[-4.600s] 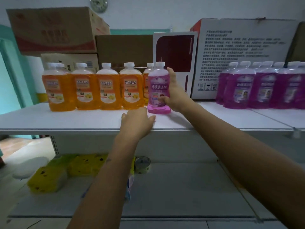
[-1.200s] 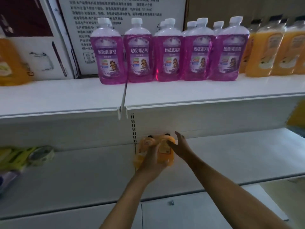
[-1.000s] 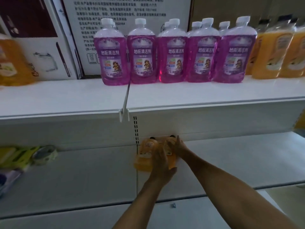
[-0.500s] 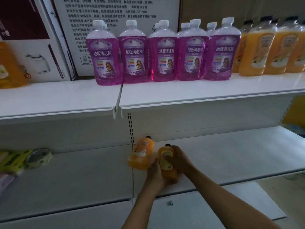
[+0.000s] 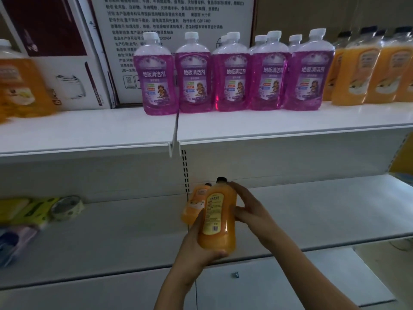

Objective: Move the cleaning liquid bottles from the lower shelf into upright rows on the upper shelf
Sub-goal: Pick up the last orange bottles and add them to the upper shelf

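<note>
An orange bottle [image 5: 218, 217] with a black cap and a yellow back label is held up above the front part of the lower shelf [image 5: 312, 211], its cap pointing up and away, tilted slightly. The left hand [image 5: 199, 247] cups it from below and the left, thumb curled round the base and fingers wrapped along the left side. The right hand [image 5: 250, 209] is on the bottle's right side, fingers bent round its shoulder and middle, so both hands grip the same bottle. Just behind it and to its left, a second orange bottle [image 5: 194, 204] lies on the lower shelf against the back panel; it looks to be lying tilted, though the held bottle hides much of it and I cannot tell whether the two touch.

Above the held bottle is the upper shelf [image 5: 268, 121], with a thin white divider [image 5: 176, 128] almost straight over the bottle. A row of purple bottles [image 5: 232, 74] stands upright along the back of that shelf, white-capped, labels forward, with more caps showing behind them. To the right of the purple row stand upright orange bottles with dark caps [image 5: 366, 70]; far to the left one large orange bottle [image 5: 20, 83] with a white cap stands blurred. Behind the purple row are a printed white carton [image 5: 178, 16] and a dark red and white box [image 5: 55, 41].

On the lower shelf, well left of the held bottle, lie a roll of tape [image 5: 67, 208] and yellow-green sponges [image 5: 24, 209].
</note>
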A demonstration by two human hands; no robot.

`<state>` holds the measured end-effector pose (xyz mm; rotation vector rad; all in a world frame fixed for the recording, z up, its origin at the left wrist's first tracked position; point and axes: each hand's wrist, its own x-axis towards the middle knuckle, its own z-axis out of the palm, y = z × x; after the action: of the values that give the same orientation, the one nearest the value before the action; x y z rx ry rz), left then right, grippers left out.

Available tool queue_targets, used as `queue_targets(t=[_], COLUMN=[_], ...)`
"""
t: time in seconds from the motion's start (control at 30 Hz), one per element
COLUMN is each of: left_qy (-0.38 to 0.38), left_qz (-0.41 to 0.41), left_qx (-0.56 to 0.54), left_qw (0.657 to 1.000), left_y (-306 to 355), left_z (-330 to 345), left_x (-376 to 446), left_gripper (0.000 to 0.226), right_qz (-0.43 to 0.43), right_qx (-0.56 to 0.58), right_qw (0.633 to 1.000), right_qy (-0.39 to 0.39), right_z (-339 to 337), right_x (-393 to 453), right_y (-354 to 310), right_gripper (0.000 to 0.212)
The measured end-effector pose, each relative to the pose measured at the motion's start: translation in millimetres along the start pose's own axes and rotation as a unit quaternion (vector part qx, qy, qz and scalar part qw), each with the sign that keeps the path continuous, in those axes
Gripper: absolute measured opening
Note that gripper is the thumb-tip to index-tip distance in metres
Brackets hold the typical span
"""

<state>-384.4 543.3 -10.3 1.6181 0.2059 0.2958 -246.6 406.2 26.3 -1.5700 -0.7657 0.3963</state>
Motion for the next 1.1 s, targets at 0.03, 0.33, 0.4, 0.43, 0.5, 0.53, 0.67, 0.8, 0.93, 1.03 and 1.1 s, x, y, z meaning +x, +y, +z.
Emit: queue_targets(t=[0.03,0.33,0.4,0.43,0.5,0.53,0.67,0.8,0.93,1.03,1.1], left_qy=[0.015,-0.024,0.004,0.023,0.06,0.075,0.126,0.22,0.242,0.252,0.26], left_qz=[0.002,-0.002,-0.013,-0.02,-0.023,-0.02,0.008,0.048,0.062,0.062,0.064], left_qx=[-0.034,-0.104,-0.124,-0.146,-0.183,-0.193,-0.148,-0.113,-0.096,-0.099,-0.108], left_qw=[0.999,0.994,0.992,0.989,0.981,0.978,0.981,0.968,0.963,0.961,0.957], left_y=[4.5,31.8,33.0,32.0,29.9,29.5,31.2,33.0,36.6,40.8,44.1], left_z=[-4.6,-46.2,-52.8,-56.8,-68.1,-75.6,-110.8,-136.2,-172.2,-208.1,-230.2], left_x=[-5.2,-42.0,-47.3,-50.6,-56.5,-59.5,-69.7,-80.8,-97.1,-115.9,-130.2], left_gripper=[0.099,0.099,0.097,0.097,0.096,0.093,0.069,0.038,0.036,0.035,0.034], right_qz=[0.001,0.05,0.032,0.021,0.015,0.01,-0.031,-0.022,-0.023,-0.022,-0.026], right_qx=[0.014,0.189,0.143,0.096,0.009,-0.023,-0.092,-0.097,-0.064,-0.028,-0.037], right_qw=[1.0,0.974,0.984,0.99,0.997,0.998,0.995,0.995,0.997,0.995,0.989], right_qy=[-0.016,-0.116,-0.101,-0.098,-0.074,-0.058,-0.013,-0.016,-0.041,-0.096,-0.143], right_z=[5.7,81.8,104.4,116.3,138.6,148.6,184.1,223.7,258.6,277.7,289.7], right_x=[-0.5,15.3,20.4,21.2,23.4,24.5,20.6,16.2,17.4,17.3,16.0], right_y=[-7.4,-26.9,-35.1,-42.0,-54.5,-58.6,-71.4,-81.3,-96.5,-108.7,-116.6], right_gripper=[0.057,0.125,0.111,0.1,0.087,0.087,0.086,0.087,0.078,0.076,0.084])
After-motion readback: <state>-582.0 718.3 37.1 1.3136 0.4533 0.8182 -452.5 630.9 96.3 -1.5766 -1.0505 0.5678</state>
